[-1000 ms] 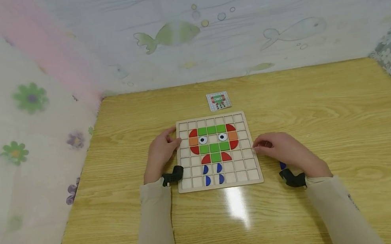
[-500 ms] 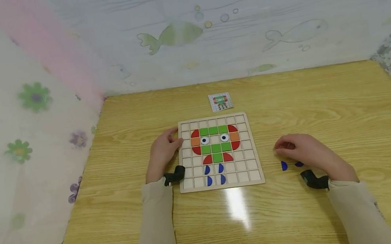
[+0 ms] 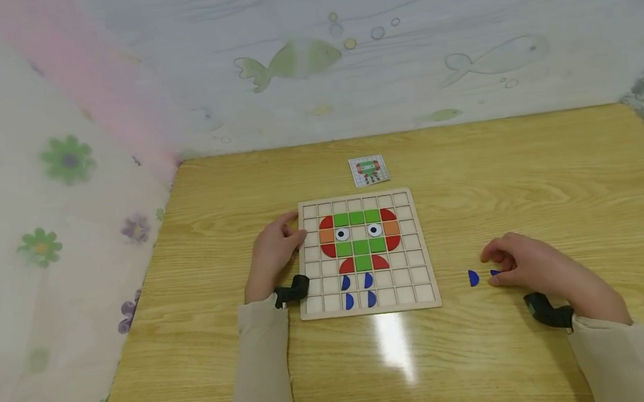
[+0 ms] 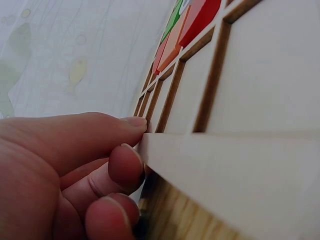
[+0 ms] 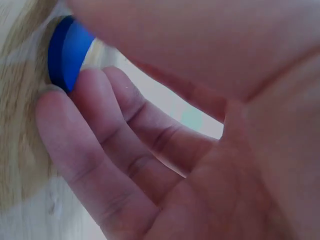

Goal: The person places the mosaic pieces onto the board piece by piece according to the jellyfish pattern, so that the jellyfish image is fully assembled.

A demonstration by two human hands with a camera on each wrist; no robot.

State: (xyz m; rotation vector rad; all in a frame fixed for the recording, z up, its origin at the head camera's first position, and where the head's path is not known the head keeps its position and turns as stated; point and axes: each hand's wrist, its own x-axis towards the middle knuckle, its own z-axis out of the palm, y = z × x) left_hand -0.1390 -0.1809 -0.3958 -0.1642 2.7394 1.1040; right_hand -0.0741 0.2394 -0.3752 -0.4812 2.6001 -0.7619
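Observation:
A square wooden grid board (image 3: 406, 277) lies on the table, with green, red and orange tiles, two eye tiles and several blue half-circles set in its cells. My left hand (image 3: 273, 251) holds the board's left edge. In the left wrist view the thumb (image 4: 100, 131) is on the rim and the curled fingers are beside it. Right of the board, my right hand (image 3: 531, 264) has thumb and fingers around a blue half-circle tile (image 5: 70, 52) at the table surface. Another blue half-circle (image 3: 474, 278) lies just left of that hand.
A small printed card (image 3: 369, 170) with a coloured grid figure lies behind the board. The wooden table (image 3: 272, 173) meets a fish-patterned cloth (image 3: 289, 113) at the back and a flowered one at the left. A black wrist camera (image 3: 548, 311) sits on the right wrist.
My right hand has moved from the board's right edge, rightward and nearer the body, to the loose blue half-circles, and its fingers have come around one. The left hand stays at the board.

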